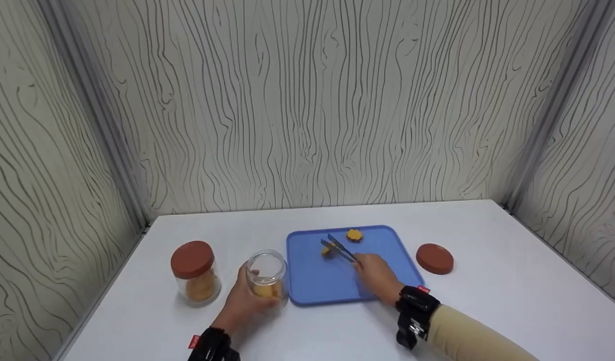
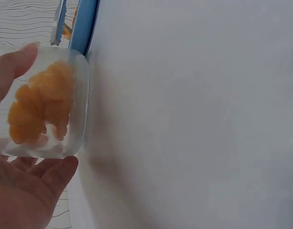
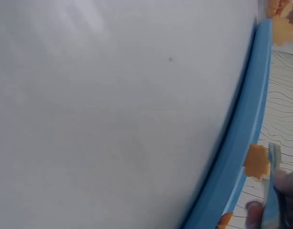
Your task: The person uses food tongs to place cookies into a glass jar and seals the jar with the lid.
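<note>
In the head view my left hand (image 1: 244, 302) grips a clear open jar (image 1: 267, 264) on the white table, left of a blue tray (image 1: 322, 286). Orange-yellow flower-shaped pieces (image 2: 44, 100) lie in the jar, as the left wrist view shows. My right hand (image 1: 378, 277) holds metal tongs (image 1: 345, 253) over the tray. One scalloped piece (image 1: 327, 250) is at the tong tips; whether they pinch it I cannot tell. Another scalloped piece (image 1: 354, 235) lies near the tray's far edge. The right wrist view shows a piece (image 3: 256, 161) beside the tongs.
A second jar (image 1: 201, 287) with a reddish-brown lid (image 1: 192, 258) stands at the left and holds yellowish pieces. A loose reddish-brown lid (image 1: 435, 258) lies right of the tray. Wood-grain-patterned panels (image 1: 307, 110) enclose the table's back and sides.
</note>
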Motion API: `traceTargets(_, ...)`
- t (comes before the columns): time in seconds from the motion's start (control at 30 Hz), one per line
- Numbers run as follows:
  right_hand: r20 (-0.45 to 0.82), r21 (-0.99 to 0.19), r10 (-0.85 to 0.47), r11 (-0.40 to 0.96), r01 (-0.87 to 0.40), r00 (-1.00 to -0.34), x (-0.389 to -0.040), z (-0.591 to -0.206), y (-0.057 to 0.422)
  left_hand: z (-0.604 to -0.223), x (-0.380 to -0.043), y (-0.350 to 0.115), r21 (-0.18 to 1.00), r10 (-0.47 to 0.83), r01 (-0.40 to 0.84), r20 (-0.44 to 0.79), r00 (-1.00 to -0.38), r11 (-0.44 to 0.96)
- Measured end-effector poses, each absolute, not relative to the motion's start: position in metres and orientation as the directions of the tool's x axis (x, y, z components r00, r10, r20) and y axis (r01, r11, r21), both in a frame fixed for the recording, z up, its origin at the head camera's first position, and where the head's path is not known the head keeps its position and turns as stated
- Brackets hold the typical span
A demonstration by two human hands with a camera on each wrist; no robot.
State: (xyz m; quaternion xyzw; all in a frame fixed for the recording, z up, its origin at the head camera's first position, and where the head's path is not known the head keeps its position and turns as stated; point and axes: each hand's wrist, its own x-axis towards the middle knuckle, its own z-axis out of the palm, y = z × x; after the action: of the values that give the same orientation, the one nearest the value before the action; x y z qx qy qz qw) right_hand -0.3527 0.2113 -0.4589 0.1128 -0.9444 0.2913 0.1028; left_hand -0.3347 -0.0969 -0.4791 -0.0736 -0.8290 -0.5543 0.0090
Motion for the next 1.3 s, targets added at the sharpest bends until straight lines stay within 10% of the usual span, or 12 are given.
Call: traceTargets(1.3, 0.202, -0.495, -0.235, 0.813, -0.306, -0.951, -0.344, -0.471, 0.218, -0.480, -0.335, -0.097, 0.913, 0.107, 0.143, 0.110, -0.988, 0.383)
